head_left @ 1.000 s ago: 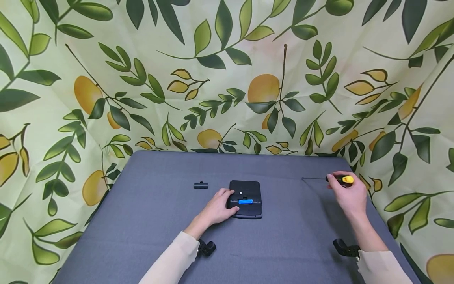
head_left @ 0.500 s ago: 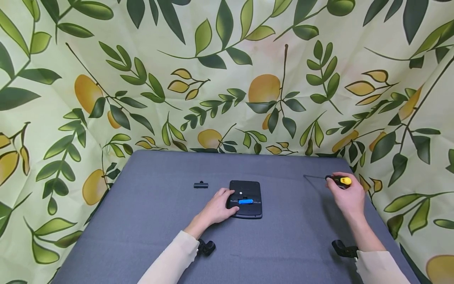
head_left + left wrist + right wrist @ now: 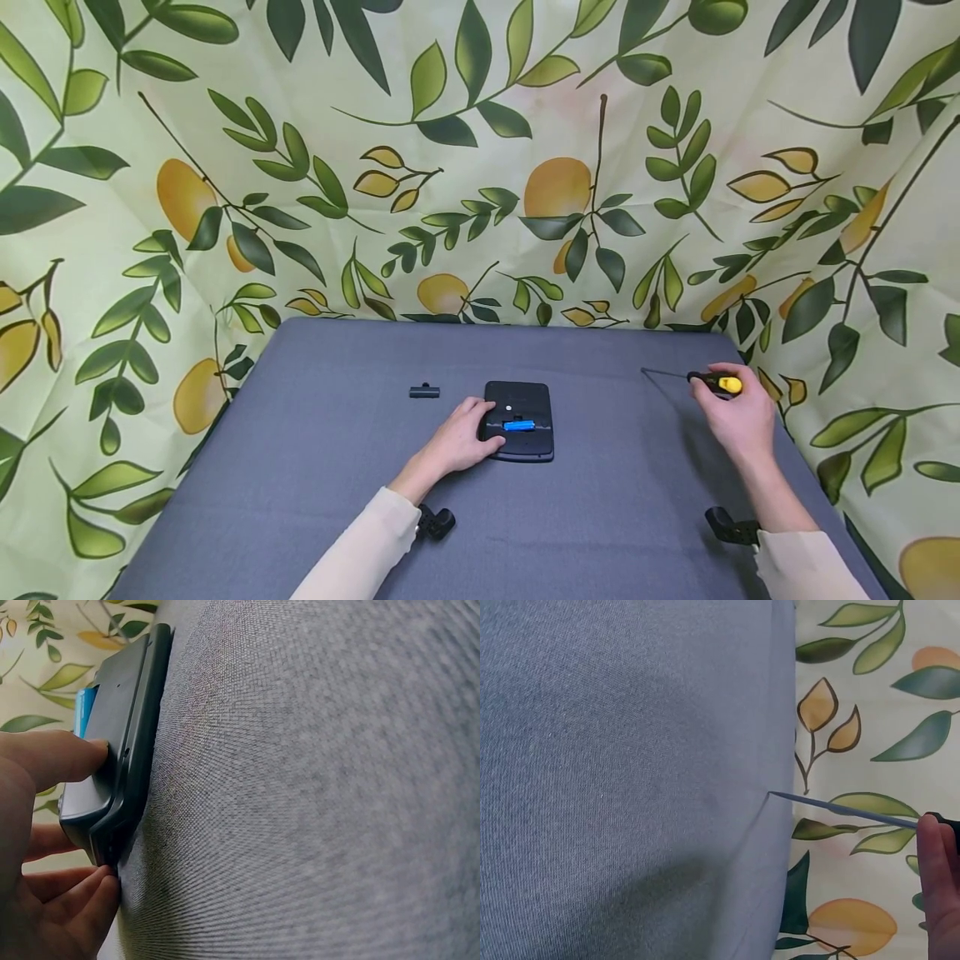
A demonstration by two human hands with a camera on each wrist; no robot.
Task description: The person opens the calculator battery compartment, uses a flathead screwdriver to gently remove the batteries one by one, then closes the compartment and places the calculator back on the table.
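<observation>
A flat black device [image 3: 531, 396], calculator-like in shape, lies on the table with a blue battery [image 3: 519, 426] showing in its back. My left hand [image 3: 459, 437] holds its left edge. In the left wrist view, the thumb [image 3: 71, 756] presses the top face while the other fingers are at the side and lower edge. Off to the right, my right hand [image 3: 738, 410] grips the black and yellow handle of a screwdriver [image 3: 663, 373], whose thin shaft points left. The right wrist view shows the shaft's tip near the table's surface; whether it touches is unclear.
A small black battery cover [image 3: 424, 392] lies on the table left of the device. The grey cloth-covered table [image 3: 315, 467] ends at a leaf-and-fruit patterned curtain [image 3: 480, 167] behind and at the sides. Each wrist carries a black camera mount.
The screwdriver has tilted slightly, its tip a little farther back, and the right hand has shifted slightly left. The left hand, device and cover stay where they were.
</observation>
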